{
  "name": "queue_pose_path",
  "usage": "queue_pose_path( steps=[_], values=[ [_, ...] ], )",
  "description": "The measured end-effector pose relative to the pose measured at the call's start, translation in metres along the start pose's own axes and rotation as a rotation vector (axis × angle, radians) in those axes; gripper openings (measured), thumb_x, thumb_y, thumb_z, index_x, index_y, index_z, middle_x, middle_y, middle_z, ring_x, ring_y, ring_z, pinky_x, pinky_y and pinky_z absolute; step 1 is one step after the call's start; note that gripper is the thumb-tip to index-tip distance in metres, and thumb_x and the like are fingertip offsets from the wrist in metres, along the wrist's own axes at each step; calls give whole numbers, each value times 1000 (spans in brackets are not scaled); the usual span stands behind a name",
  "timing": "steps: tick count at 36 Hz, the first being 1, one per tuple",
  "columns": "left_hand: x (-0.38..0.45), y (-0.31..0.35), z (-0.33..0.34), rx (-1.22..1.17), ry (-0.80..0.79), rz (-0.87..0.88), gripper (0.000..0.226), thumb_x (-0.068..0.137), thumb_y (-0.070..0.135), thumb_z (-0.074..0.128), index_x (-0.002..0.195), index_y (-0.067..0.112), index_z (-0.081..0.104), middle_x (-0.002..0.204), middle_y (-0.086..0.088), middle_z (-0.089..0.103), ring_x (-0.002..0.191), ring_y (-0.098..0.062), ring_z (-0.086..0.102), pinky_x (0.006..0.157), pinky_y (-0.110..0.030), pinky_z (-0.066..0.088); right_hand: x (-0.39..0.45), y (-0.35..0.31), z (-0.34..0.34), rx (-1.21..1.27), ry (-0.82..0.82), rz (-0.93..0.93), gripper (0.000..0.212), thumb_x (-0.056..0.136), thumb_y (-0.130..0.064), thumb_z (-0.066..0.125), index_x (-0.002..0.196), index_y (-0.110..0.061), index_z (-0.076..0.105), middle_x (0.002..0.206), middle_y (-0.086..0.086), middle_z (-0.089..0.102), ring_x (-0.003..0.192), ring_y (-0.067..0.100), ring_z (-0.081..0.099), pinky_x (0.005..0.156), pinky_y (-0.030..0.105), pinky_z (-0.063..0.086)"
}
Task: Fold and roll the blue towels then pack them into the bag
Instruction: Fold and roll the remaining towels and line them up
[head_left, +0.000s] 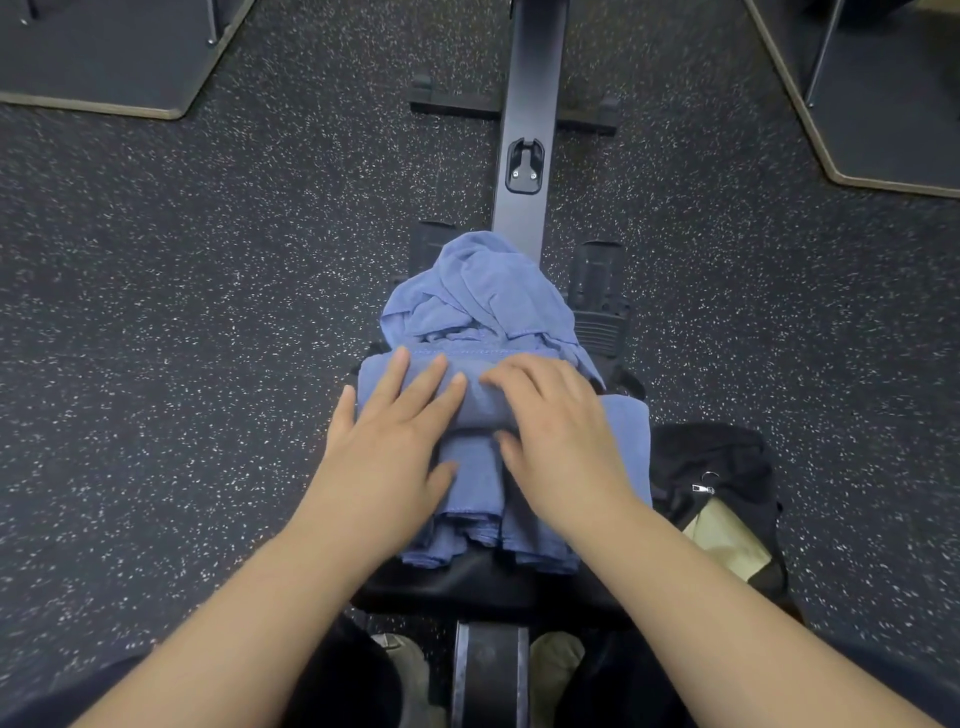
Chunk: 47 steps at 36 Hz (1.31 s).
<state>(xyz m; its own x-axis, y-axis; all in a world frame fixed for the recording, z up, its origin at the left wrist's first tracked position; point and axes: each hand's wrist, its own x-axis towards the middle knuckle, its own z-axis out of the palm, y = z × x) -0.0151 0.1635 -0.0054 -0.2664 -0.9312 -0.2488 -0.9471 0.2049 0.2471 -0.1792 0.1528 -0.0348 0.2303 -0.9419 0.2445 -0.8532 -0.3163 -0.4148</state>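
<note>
A blue towel roll (483, 397) lies crosswise on the black seat (488, 582) of a rowing machine. My left hand (395, 441) presses flat on its left part, fingers straight. My right hand (556, 426) rests on its right part, fingers spread and slightly bent over the roll. Under my hands the flat tail of the same towel (470, 499) runs toward me. Behind the roll sits a crumpled heap of blue towels (478, 296). A black bag (717, 483) stands open on the floor to the right of the seat, with a zipper pull and a pale lining showing.
The rowing machine's dark rail (530, 130) runs away from me, with footrests (597, 291) on either side. Speckled dark rubber floor (208, 312) surrounds everything. Raised platforms sit at the top left (104, 57) and top right (893, 104). My shoes show at the bottom.
</note>
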Motion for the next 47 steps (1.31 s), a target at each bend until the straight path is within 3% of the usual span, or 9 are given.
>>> queue_pose_path(
  steps=[4, 7, 11, 14, 21, 29, 36, 43, 47],
  values=[
    [2, 0, 5, -115, 89, 52, 65, 97, 33, 49, 153, 33, 17, 161, 15, 3, 138, -1, -20, 117, -47, 0, 3, 3, 4, -35, 12, 32, 44, 76, -17, 40, 117, -20, 56, 114, 1, 59, 108, 24, 50, 104, 39, 31],
    [1, -1, 8, -278, 274, 58, 45, 90, 27, 52, 135, 25, 54, 151, 5, 39, 145, -9, 14, 114, -53, 16, 3, 4, 6, -57, -1, 58, 48, 78, -20, 34, 117, -19, 61, 111, 3, 61, 105, 24, 52, 100, 39, 35],
    [-1, 2, 2, -317, 399, 24, 34, 82, 30, 46, 106, 20, 69, 119, -5, 58, 115, -25, 48, 95, -53, 45, 6, 0, 1, -89, -31, 85, 51, 77, -20, 33, 117, -20, 65, 108, 5, 63, 97, 29, 59, 88, 37, 46],
    [-4, 6, -3, -312, 424, -39, 30, 82, 29, 47, 101, 20, 68, 103, -4, 54, 94, -27, 50, 81, -48, 49, 7, -2, -5, -101, -77, 84, 53, 76, -18, 32, 118, -20, 65, 105, 5, 64, 92, 30, 60, 84, 37, 48],
    [-8, 11, -6, -432, 307, -175, 37, 88, 23, 60, 124, 27, 57, 111, 7, 42, 96, -21, 56, 85, -38, 47, 4, -5, -15, -113, -214, 48, 50, 74, -13, 68, 123, -16, 59, 103, 7, 65, 92, 34, 62, 76, 44, 49],
    [-6, 12, 3, -511, 359, -170, 51, 86, 16, 65, 135, 19, 49, 144, -1, 26, 123, -22, 45, 101, -24, 32, 6, -11, -22, -46, -348, 120, 52, 91, -38, 55, 139, -26, 37, 127, 2, 55, 118, 28, 49, 96, 43, 39],
    [-3, 10, 12, -736, 294, -307, 67, 87, 24, 65, 144, 33, 31, 123, -4, 44, 99, -24, 59, 93, -39, 46, 5, -14, -28, 15, -343, 107, 55, 93, -41, 53, 142, -31, 31, 133, -3, 50, 122, 21, 45, 96, 34, 38],
    [2, 15, 17, -875, 239, -162, 64, 92, 21, 60, 132, 59, 26, 116, 29, 40, 106, 4, 53, 100, -37, 45, 6, -12, -29, 224, -366, 209, 57, 89, -40, 60, 140, -33, 37, 137, -13, 50, 123, 11, 46, 88, 21, 35],
    [3, 21, 6, -928, 292, -39, 59, 96, 18, 53, 120, 65, 26, 140, 4, 33, 106, 28, 35, 99, -15, 38, 4, -13, -28, 512, -355, 324, 55, 85, -34, 68, 134, -34, 42, 114, -30, 51, 110, -2, 49, 86, 13, 34]
  ],
)
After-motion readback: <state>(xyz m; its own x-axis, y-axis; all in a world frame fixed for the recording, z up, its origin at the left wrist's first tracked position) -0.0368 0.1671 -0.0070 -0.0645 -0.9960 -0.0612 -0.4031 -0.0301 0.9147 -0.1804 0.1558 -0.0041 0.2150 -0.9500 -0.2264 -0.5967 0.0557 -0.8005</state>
